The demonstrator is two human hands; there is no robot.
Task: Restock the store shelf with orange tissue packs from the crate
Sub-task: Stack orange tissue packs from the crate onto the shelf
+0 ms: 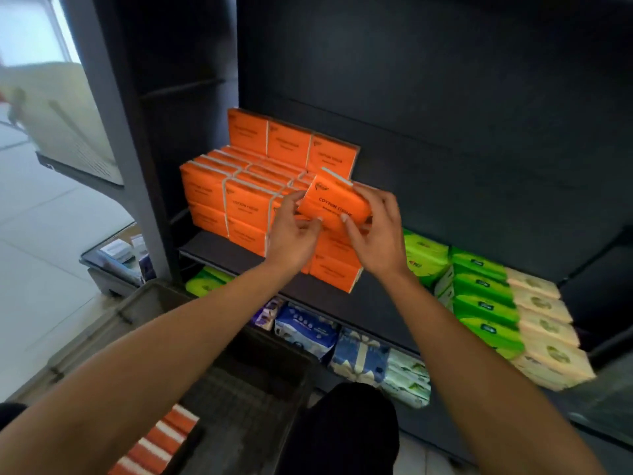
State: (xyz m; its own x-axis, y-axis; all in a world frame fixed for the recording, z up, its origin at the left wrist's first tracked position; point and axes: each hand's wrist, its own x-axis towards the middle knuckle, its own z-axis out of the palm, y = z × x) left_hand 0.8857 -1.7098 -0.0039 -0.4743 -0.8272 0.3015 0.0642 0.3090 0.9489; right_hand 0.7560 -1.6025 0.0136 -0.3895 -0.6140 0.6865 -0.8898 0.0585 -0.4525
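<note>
Both hands hold one orange pack (334, 204) up in front of the shelf (219, 250). The left hand (294, 234) pinches its left end with bent fingers. The right hand (373, 231) curls its fingers and thumb around the right end. The pack is tilted, with one corner up high. It is in the air, just above the right side of the stack (239, 197) of orange packs.

The pack could go in crooked. It is tilted now, so a corner could catch on the packs below it. That push could knock a front pack off, because the front row sits close to the shelf edge. The wrap looks smooth and the pack looks soft, so it could also slip if the fingers let go too soon.

Now the counting. One pack is in the hands. Three packs stand up tall at the back of the stack. The front shows about three columns, two packs high. I cannot count the packs in the middle. The crate (239, 389) on the floor has about five orange packs (154, 447) left, at its near left side. Two hands are at work.
</note>
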